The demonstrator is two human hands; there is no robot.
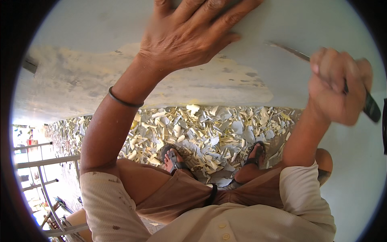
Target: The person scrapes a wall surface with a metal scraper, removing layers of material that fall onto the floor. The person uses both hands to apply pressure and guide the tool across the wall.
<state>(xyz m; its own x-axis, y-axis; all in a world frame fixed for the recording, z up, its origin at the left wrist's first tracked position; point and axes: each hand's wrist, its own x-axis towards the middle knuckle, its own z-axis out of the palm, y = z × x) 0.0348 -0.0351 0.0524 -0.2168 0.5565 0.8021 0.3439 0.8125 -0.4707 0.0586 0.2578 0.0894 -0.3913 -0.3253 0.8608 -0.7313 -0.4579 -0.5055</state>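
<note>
My left hand (184, 36) lies against the wall with its fingers spread and holds nothing; some fingertips run out of the top of the view. Gripped in my right hand (338, 84) is a knife (293, 53) with a thin metal blade and a black handle (371, 106). Its blade points left toward the wall, and I cannot tell whether the tip touches. Pale grey-blue paint (266, 18) covers the upper wall. Below my left hand, a bare, patchy beige area (193, 80) shows dark spots where the paint is gone.
Curled paint flakes (208, 136) cover the ground along the wall's foot, around my sandalled feet (173, 157). At the lower left stands a metal rail frame (48, 161). Another pale wall surface (353, 169) rises close on my right. A small dark fitting (29, 66) shows at far left.
</note>
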